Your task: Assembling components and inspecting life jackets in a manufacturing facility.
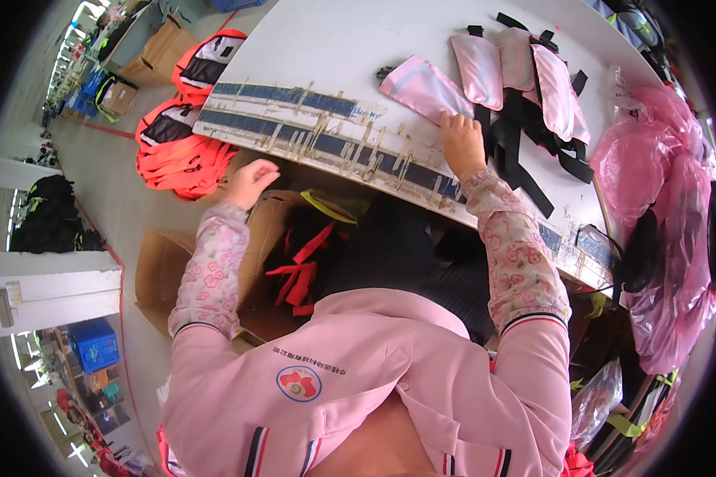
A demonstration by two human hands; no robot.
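My right hand [463, 145] is over the table, its fingertips closed at the lower end of a pink padded strap piece [423, 86] with pale streaks. Beside it to the right lie several similar pink padded pieces [477, 70] with black webbing straps [507, 141] trailing toward me. My left hand [250, 184] hangs just off the table's front left edge, above an open cardboard box. Its fingers are curled together, and whatever is in them is hidden.
The white table [326, 48] has worn blue tape along its front edge. Orange bags [184, 155] are stacked off its left end. Below, the cardboard box [163, 266] holds black and red pieces. Pink plastic bags [636, 159] hang at the right.
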